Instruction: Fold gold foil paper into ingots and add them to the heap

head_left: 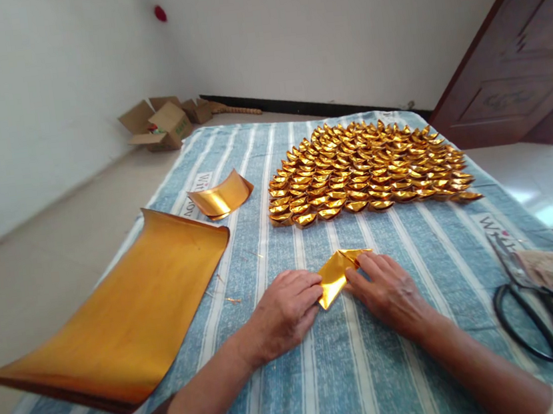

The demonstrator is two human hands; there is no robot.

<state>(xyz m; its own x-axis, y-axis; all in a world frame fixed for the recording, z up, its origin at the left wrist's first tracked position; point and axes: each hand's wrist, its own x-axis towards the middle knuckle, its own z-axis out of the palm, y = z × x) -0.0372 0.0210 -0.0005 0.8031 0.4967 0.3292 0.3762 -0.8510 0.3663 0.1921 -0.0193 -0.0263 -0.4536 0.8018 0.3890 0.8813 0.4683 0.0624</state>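
head view — folded gold paper (pixel 338 274) pinched between both hands — left (pixel 285 311), right (pixel 386 289).

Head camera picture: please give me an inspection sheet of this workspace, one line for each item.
Surface: blue striped cloth.
Job's things: small gold paper piece, partly folded, pressed flat on the cloth.
Clutter: large gold sheets, curled gold strip, rows of folded gold ingots, black scissors.
Hands: left hand and right hand both press the paper piece.
Cables: nothing seen.
Surroundings: white walls, cardboard boxes, brown door.
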